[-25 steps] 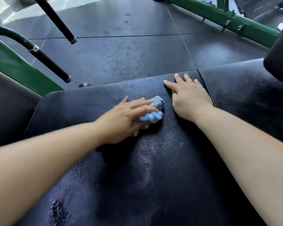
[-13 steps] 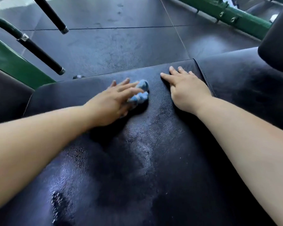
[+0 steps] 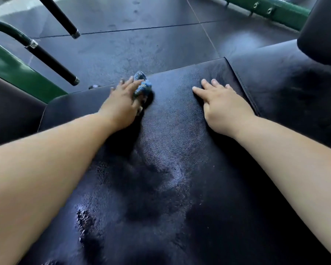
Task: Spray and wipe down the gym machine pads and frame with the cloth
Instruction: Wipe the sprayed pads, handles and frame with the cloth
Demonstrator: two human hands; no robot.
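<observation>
Under my left hand, nearly straight fingers press the bunched cloth at the pad's far edge; the wet streak runs lengthwise behind them, toward me.

Cloth under left hand at far edge of pad, right hand on it further right.

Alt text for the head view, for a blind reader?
The left hand presses a blue cloth at the far edge of a wet black pad; the right hand lies flat beside it. Green frame and dark floor lie beyond.
</observation>
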